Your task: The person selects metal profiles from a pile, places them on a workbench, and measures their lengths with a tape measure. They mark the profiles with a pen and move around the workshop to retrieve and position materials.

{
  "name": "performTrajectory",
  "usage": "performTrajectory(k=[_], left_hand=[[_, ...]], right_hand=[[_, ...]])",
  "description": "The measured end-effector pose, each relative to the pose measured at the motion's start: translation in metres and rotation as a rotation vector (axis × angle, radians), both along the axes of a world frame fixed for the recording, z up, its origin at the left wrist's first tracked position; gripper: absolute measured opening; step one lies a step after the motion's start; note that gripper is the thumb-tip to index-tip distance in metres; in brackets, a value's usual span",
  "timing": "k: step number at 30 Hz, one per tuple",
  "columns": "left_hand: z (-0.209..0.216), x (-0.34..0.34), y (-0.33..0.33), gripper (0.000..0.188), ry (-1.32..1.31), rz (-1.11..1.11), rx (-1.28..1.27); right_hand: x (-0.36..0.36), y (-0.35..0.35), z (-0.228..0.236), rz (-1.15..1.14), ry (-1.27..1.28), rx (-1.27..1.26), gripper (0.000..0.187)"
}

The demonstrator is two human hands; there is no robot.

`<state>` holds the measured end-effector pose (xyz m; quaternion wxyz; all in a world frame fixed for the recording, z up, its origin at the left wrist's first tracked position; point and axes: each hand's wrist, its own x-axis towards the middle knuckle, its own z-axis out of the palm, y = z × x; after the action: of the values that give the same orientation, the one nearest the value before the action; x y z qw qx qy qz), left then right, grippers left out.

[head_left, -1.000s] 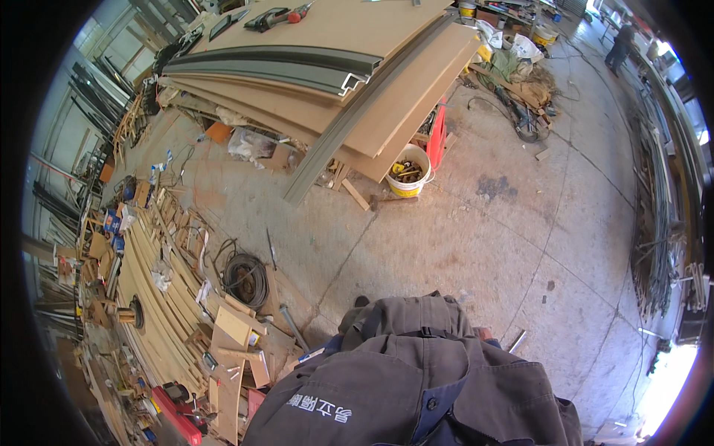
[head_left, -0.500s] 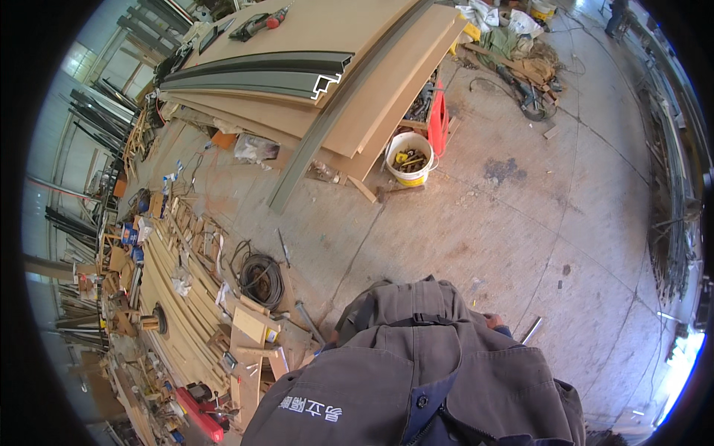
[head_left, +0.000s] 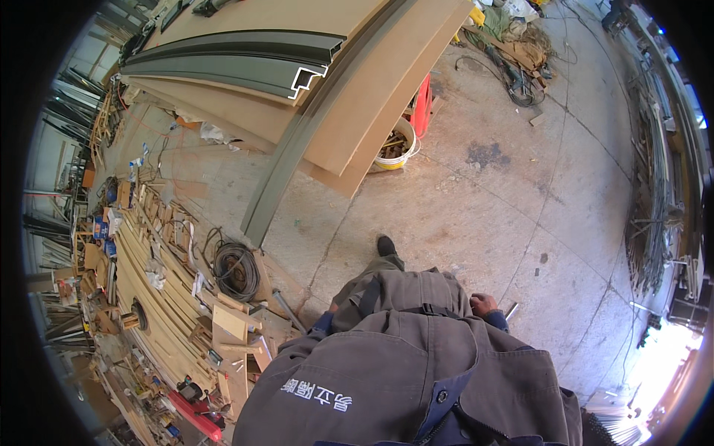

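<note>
Right hand (head_left: pixel 483 304) just right of centre, low in the frame, hanging at the hip beside the grey work jacket (head_left: pixel 405 372); only the back of the hand showing, fingers curled under, grip not readable from here. Slim grey metal piece (head_left: pixel 512 310) poking out just right of that hand, touching or nearly so; held or merely lying on the floor, impossible to say. Left hand out of sight, hidden behind the jacket at lower centre, only a strip of blue cuff (head_left: pixel 322 321) visible at the left hip.

Above the jacket, near centre, one dark shoe (head_left: pixel 385 245) planted on the concrete floor (head_left: pixel 476 215). Left of the shoe, a coil of black cable (head_left: pixel 236 269) lying flat, and just below it a short grey bar (head_left: pixel 286 308) and pale wood offcuts (head_left: pixel 230 323). Along the left edge, long pale timber strips (head_left: pixel 160 297) running diagonally amid small clutter, with a red tool (head_left: pixel 195 416) at lower left.

Across the top, a stack of brown boards (head_left: pixel 357 97) carrying dark grey metal profiles (head_left: pixel 230 56), one long profile (head_left: pixel 297 160) sloping down toward the centre left. Under the boards' lower right corner, a white bucket (head_left: pixel 396 149) with scraps inside, a red container (head_left: pixel 422 104) just beside it. Upper right, tangled cables (head_left: pixel 520 70); far right edge, bundled rods (head_left: pixel 654 186).
</note>
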<state>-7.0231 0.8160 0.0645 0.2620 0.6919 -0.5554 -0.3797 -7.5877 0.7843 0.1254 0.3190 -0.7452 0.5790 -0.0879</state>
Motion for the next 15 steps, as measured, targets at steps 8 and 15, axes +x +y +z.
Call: performTrajectory(k=[8,15], left_hand=[[0.158,0.034,-0.078,0.033,0.01,-0.137,0.539],[0.199,0.024,-0.123,0.032,0.973,0.809,0.349]], right_hand=[[-0.001,-0.059,0.028,-0.848,-0.371,0.678,0.027],[0.063,-0.229,0.096,-0.68,-0.602,0.538,0.036]])
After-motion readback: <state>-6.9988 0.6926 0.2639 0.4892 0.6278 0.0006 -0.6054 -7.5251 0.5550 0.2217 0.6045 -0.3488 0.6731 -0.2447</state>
